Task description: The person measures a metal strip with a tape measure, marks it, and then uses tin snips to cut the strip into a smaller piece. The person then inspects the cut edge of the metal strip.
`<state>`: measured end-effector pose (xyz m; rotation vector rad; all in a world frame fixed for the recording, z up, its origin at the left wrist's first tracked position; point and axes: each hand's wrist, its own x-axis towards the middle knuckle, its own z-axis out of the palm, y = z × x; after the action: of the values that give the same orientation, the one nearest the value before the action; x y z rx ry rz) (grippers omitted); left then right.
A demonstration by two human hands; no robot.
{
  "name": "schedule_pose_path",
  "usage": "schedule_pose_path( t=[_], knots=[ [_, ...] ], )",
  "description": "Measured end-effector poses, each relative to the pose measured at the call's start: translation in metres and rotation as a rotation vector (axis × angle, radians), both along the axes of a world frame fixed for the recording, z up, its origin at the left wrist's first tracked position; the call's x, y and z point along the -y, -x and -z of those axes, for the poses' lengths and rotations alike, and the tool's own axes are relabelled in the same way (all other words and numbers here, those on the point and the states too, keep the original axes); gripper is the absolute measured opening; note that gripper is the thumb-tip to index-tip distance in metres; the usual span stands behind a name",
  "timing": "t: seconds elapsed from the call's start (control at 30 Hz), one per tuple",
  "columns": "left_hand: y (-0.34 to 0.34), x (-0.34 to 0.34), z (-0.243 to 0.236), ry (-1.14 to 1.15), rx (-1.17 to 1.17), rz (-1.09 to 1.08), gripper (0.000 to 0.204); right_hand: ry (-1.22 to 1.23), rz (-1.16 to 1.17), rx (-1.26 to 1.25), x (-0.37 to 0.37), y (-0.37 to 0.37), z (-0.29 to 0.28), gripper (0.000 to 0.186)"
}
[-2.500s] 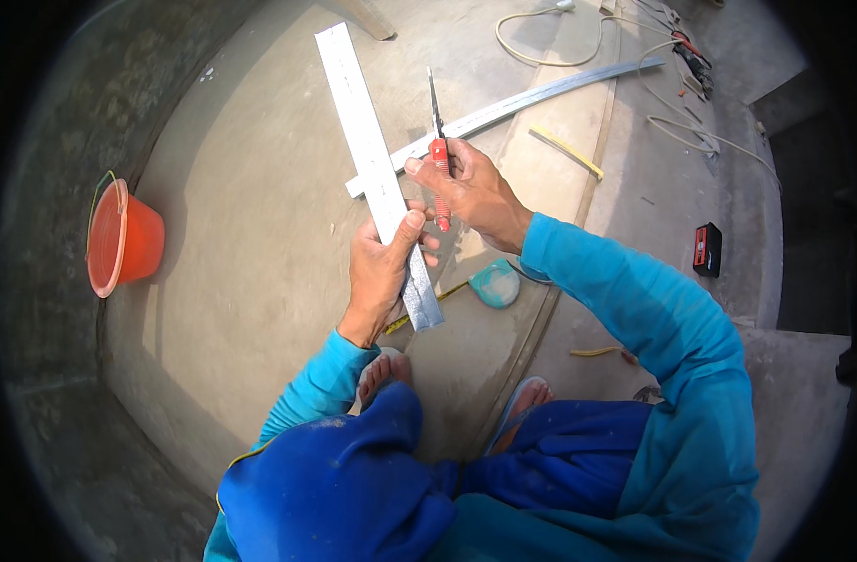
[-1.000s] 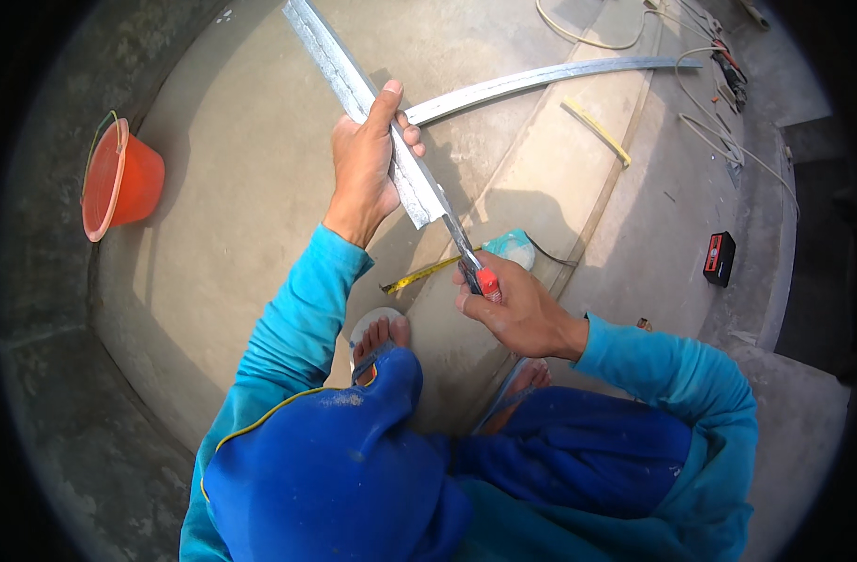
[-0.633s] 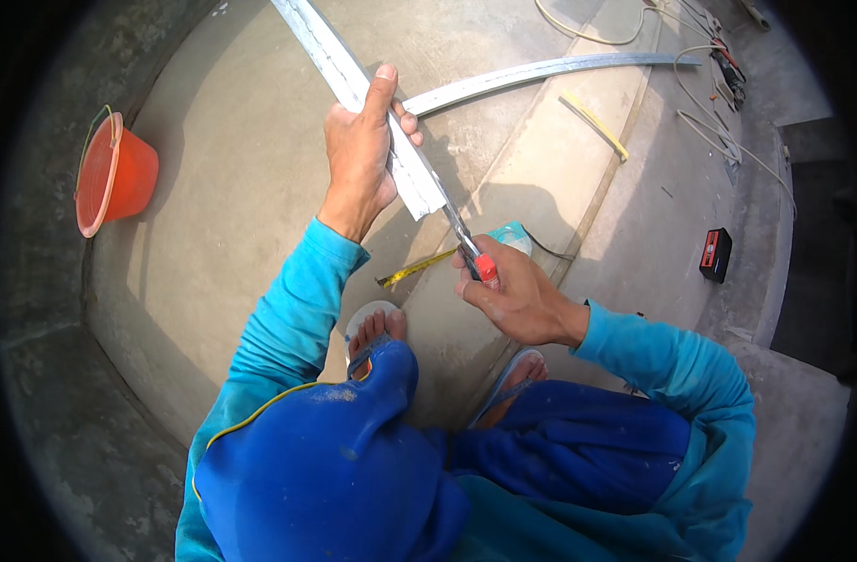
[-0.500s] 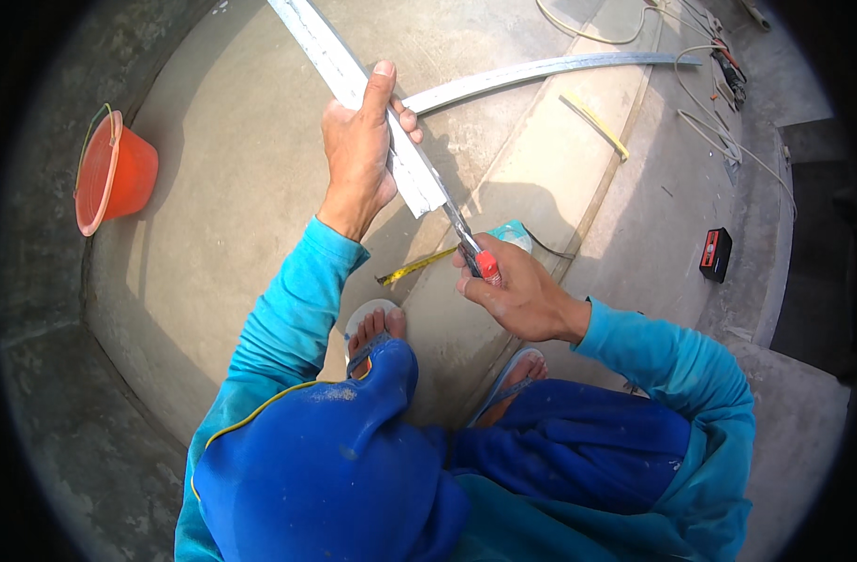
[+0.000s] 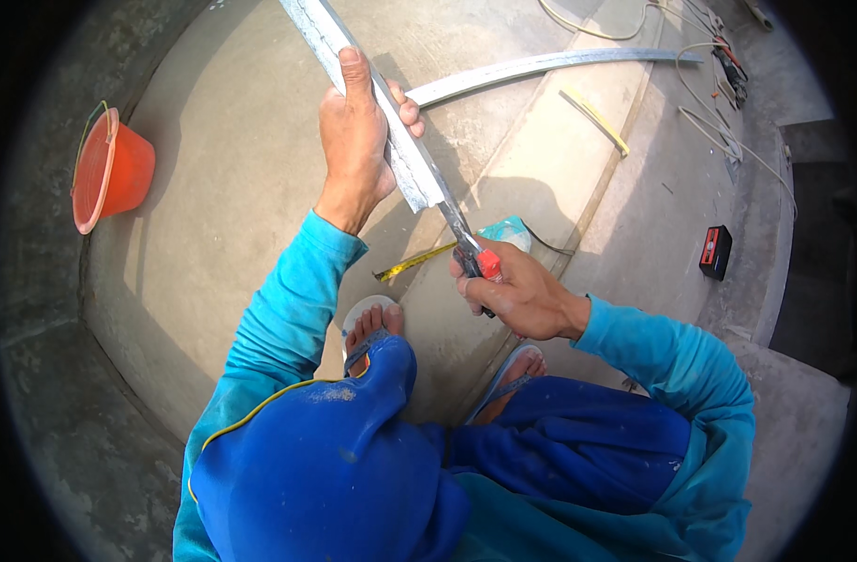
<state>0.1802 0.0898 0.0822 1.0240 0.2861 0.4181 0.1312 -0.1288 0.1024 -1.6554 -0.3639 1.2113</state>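
Up in the middle, my left hand (image 5: 354, 140) is wrapped round a galvanised metal channel (image 5: 316, 33), which slants from the top edge down toward my right. My right hand (image 5: 522, 290) grips metal snips with red and black handles (image 5: 487, 264), their dark blades at the channel's near end. Whether the blades have closed on the metal I cannot tell. Behind my left hand a second, curved channel (image 5: 503, 72) lies on the floor. A teal and white tape measure (image 5: 508, 231) with a yellow blade lies just beyond my right hand, partly hidden.
An orange bucket (image 5: 124, 178) stands by the left wall. A yellow strip (image 5: 592, 120), cords (image 5: 700, 122) and dark tools (image 5: 728, 66) lie at the back right. A black and red box (image 5: 715, 253) sits on the right. My feet in flip-flops are below my hands.
From 2.5 seconds ago, the snips have swung down from beside the channel to its near end. My left hand has moved upward with the channel and has shifted slightly farther up in the last second.
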Motion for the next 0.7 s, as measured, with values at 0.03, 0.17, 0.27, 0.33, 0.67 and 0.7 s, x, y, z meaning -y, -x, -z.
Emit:
schedule_pose_path(
  t=[0.03, 0.17, 0.27, 0.33, 0.67, 0.7],
  knots=[
    [0.0002, -0.0008, 0.0003, -0.004, 0.007, 0.013, 0.062, 0.002, 0.008, -0.015, 0.0001, 0.0006, 0.0005, 0.019],
    [0.0031, -0.0012, 0.0011, -0.018, 0.014, 0.050, 0.054, -0.029, 0.021, 0.014, -0.0007, 0.0028, 0.0024, 0.018],
    [0.0026, 0.0000, 0.0009, -0.021, 0.007, 0.008, 0.065, -0.045, 0.039, -0.013, -0.0012, 0.0047, 0.0034, 0.016],
    [0.0032, 0.0004, 0.0004, -0.035, 0.015, 0.008, 0.065, -0.059, 0.052, -0.013, -0.0013, 0.0057, 0.0038, 0.016],
    [0.0026, 0.0003, 0.0010, -0.053, 0.025, 0.008, 0.064, -0.047, 0.054, -0.030, -0.0021, 0.0077, 0.0036, 0.014],
    [0.0025, 0.0002, 0.0013, -0.066, 0.032, 0.010, 0.064, -0.043, 0.044, -0.017, -0.0026, 0.0071, 0.0030, 0.013]
  ],
)
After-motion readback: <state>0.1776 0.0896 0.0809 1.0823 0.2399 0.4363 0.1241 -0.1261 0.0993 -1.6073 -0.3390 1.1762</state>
